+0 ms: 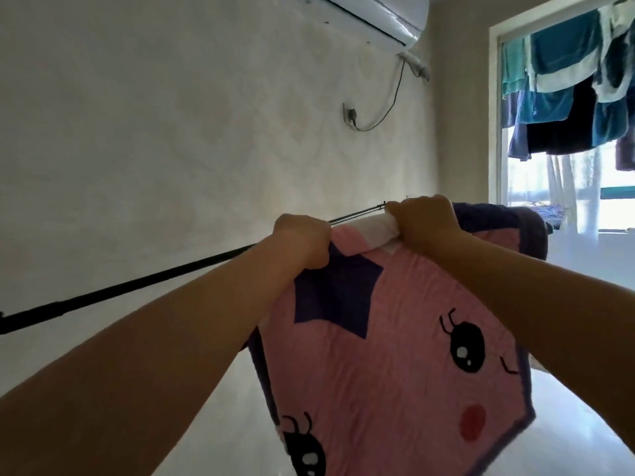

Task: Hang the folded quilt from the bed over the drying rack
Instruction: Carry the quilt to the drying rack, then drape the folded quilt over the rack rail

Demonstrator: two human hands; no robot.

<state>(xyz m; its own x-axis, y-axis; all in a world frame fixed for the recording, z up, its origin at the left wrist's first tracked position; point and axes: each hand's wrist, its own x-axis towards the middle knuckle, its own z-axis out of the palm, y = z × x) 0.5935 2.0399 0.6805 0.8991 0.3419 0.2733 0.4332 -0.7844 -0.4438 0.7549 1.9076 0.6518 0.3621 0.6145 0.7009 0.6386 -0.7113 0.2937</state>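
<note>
The quilt is showing pink with a dark purple star, black cartoon eyes, a red cheek spot and a purple border. The rack pole is looking black. Blue, teal and white laundry is hanging beside cream patterned wallpaper.

A black drying-rack bar slants along the wall, the pink quilt draped over it.
</note>
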